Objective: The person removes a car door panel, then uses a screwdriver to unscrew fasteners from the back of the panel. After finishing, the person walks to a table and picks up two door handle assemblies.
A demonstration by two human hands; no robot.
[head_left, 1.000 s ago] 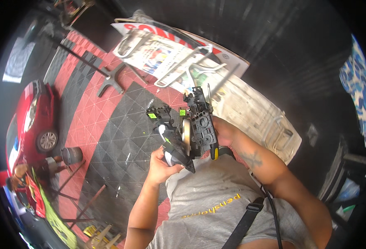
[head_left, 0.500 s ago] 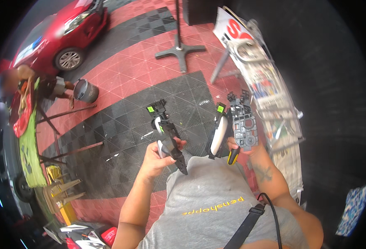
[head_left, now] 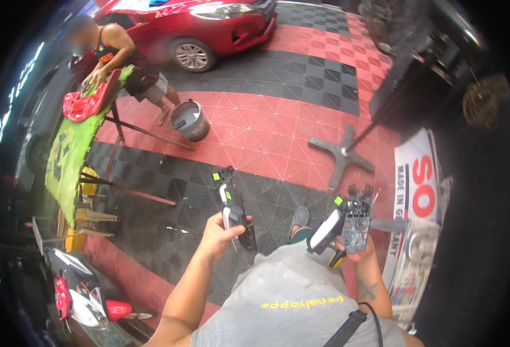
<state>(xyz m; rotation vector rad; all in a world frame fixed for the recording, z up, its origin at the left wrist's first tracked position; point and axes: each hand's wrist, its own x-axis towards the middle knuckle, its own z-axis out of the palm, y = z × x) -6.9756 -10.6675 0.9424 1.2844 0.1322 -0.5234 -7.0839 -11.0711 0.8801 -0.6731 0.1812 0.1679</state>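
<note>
My left hand (head_left: pixel 213 238) is closed round a long black plastic part with a white panel (head_left: pixel 229 209) and a small green sticker at its far end. The part points away from me over the dark floor tiles. In my right hand (head_left: pixel 366 253) is a grey moulded plastic piece (head_left: pixel 357 229) with several recesses. Beside it, in the same hand, is a matching black-and-white part (head_left: pixel 327 229), also green-stickered. A yellow-and-black handle (head_left: pixel 337 258) sticks out below them; what it belongs to is hidden. The right fingers are mostly covered by these pieces.
At far left a person leans over a green-covered table (head_left: pixel 70 159) with a red panel (head_left: pixel 90 104). A bucket (head_left: pixel 189 121) stands near them, behind it a red car (head_left: pixel 208 29). A cross-shaped stand base (head_left: pixel 343 151) lies ahead right; a motorcycle (head_left: pixel 87 306) is at lower left.
My view has swung left and up, so the car, bucket and green table show farther right. Both hands keep their pieces; the right-hand pair overlaps more now, and a shod foot shows.
</note>
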